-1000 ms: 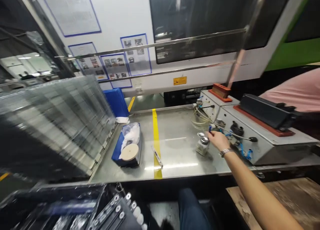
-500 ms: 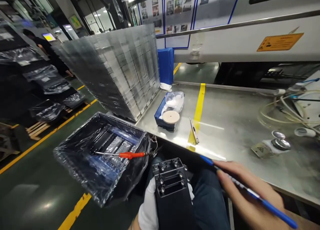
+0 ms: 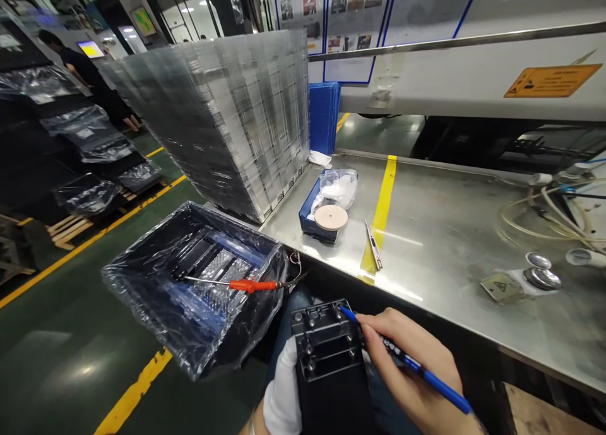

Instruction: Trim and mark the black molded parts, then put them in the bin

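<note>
My left hand point(image 3: 283, 394), in a white glove, is wrapped round a black plastic part point(image 3: 326, 359) with several round bosses, held upright over my lap. My right hand point(image 3: 411, 375) pinches a blue pen-like tool point(image 3: 407, 360) whose tip touches the top right corner of the black part. To the left stands a black bin lined with clear plastic point(image 3: 196, 283), with an orange-handled screwdriver point(image 3: 246, 285) lying across it.
A steel table point(image 3: 449, 245) with a yellow stripe carries a blue tray with a round disc point(image 3: 324, 217), a small knife point(image 3: 374, 244), metal buttons point(image 3: 540, 274) and hoses point(image 3: 544, 214). A tall stack of clear trays point(image 3: 222, 119) stands at its left end. A person point(image 3: 71, 62) stands far left.
My right hand left the table's right side with the blue tool and came down to the black part. The view swung down and left to my lap.
</note>
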Demonstrator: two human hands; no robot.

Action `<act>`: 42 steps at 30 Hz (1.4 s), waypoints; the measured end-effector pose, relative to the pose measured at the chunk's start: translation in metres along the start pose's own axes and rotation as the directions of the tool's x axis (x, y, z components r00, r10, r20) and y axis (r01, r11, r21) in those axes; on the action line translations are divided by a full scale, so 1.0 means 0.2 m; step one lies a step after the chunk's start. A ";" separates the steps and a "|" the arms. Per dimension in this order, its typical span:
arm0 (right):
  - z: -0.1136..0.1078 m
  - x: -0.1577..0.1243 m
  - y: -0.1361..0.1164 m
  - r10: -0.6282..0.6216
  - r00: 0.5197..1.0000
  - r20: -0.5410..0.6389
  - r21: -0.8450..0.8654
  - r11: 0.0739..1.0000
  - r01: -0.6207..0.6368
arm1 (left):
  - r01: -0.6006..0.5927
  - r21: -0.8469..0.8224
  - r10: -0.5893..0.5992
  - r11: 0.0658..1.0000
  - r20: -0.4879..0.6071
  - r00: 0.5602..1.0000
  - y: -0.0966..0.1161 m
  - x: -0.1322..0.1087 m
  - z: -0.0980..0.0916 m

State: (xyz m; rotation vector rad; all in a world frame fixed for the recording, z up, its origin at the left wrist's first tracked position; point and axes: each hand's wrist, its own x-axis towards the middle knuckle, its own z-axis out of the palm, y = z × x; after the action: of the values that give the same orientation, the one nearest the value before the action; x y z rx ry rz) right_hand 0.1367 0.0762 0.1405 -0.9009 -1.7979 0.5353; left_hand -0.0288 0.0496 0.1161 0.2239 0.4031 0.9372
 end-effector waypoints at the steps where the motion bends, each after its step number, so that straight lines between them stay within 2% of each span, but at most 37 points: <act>1: 0.00 0.00 0.00 0.008 1.000 0.010 0.001 1.000 -0.008 | 0.000 0.006 0.000 1.000 -0.009 1.000 0.00 0.00 -0.01; 6: -0.01 -0.02 -0.02 -0.036 0.999 -0.031 0.000 0.999 0.036 | 0.000 -0.009 0.000 1.000 0.009 1.000 0.00 0.00 0.00; 10: 0.00 -0.01 -0.04 -0.056 0.998 -0.009 0.001 0.998 0.056 | 0.017 -0.026 -0.016 1.000 0.056 0.998 0.00 -0.01 0.01; 12: 0.00 0.00 -0.04 -0.049 0.999 -0.006 -0.001 0.999 0.049 | 0.022 -0.035 -0.020 0.999 0.050 0.999 -0.01 -0.02 -0.03; 16: -0.01 0.00 -0.05 -0.058 0.998 0.001 0.028 0.998 0.058 | 0.012 -0.086 -0.015 0.996 -0.030 0.999 -0.05 -0.03 -0.16; 19: 0.00 0.00 -0.06 -0.081 0.997 0.009 0.052 0.995 0.081 | -0.021 -0.111 0.015 0.994 -0.055 0.998 -0.07 -0.01 -0.21; 24: 0.05 0.02 -0.06 -0.110 0.994 0.024 0.040 0.993 0.109 | -0.054 -0.081 0.051 0.995 -0.041 0.998 -0.06 0.02 -0.16; 30: 0.06 0.03 -0.06 -0.113 0.992 0.058 0.052 0.992 0.111 | -0.088 -0.038 0.085 0.995 -0.078 0.993 -0.04 -0.01 -0.11; 37: 0.08 0.07 -0.07 -0.124 0.990 0.073 0.021 0.992 0.123 | -0.019 -0.094 0.012 0.995 -0.077 0.997 -0.06 0.02 -0.12; 42: 0.12 0.10 -0.07 -0.156 0.984 0.084 0.002 0.988 0.156 | -0.082 -0.120 0.064 0.989 -0.151 0.986 -0.08 0.02 -0.13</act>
State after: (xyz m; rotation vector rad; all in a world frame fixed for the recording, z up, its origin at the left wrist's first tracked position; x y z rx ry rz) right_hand 0.1061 0.0842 0.1534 -0.7428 -1.9281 0.4746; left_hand -0.0267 0.0448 0.0857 0.0541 0.4720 1.0515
